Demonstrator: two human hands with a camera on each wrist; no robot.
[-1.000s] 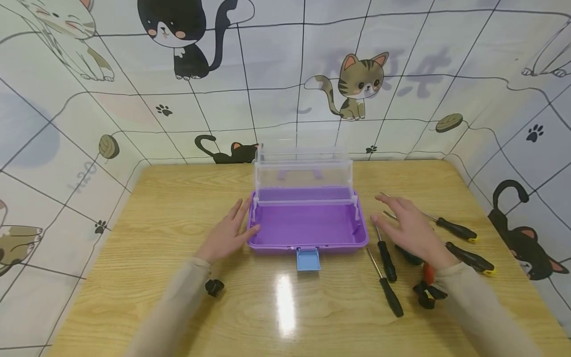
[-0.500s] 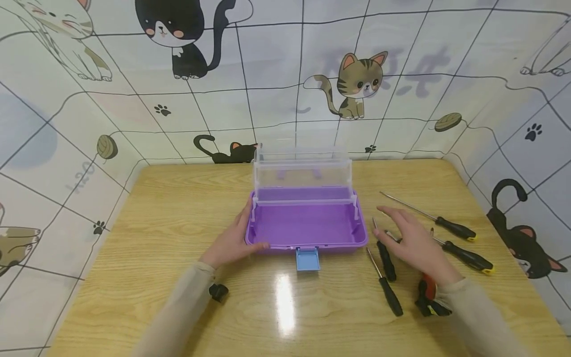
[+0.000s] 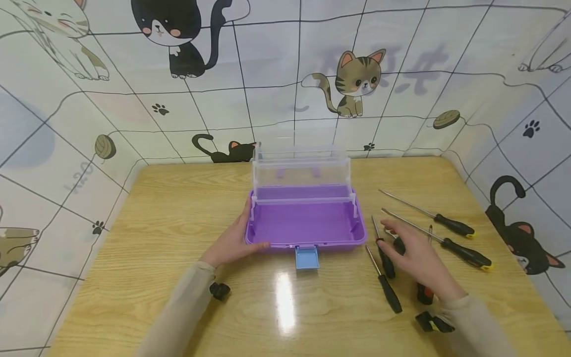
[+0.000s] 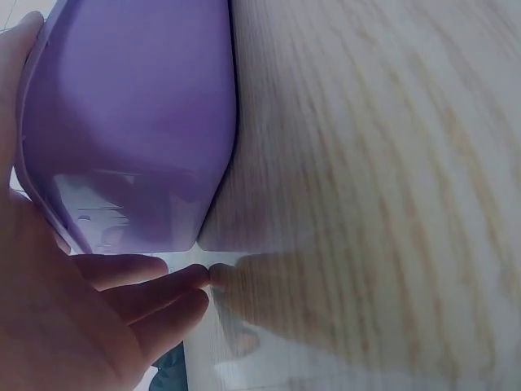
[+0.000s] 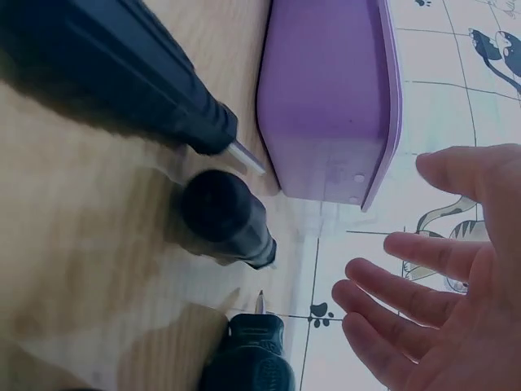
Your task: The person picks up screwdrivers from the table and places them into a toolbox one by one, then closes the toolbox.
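Note:
A purple plastic toolbox (image 3: 308, 223) with a raised clear lid (image 3: 303, 173) and a blue latch (image 3: 307, 258) stands on the table. My left hand (image 3: 229, 243) holds its front left corner, thumb at the front rim and fingers along the left end. Over the tools to the right, my right hand (image 3: 417, 255) hovers with loosely bent fingers and nothing in them. Beneath and around it lie several screwdrivers, among them a black-handled screwdriver (image 3: 390, 293) near the front and a long screwdriver (image 3: 466, 254) with a yellow handle end. My hand partly hides some.
Another long screwdriver (image 3: 455, 225) lies farther back on the right. A red and black handle (image 3: 425, 293) shows beneath the right wrist. The wooden table (image 3: 178, 198) meets a cat-patterned backdrop (image 3: 267, 74) behind and at both sides.
My left hand has come forward along the toolbox's side, its thumb now at the front rim. My right hand has drawn back toward me over the screwdrivers, uncovering the long ones.

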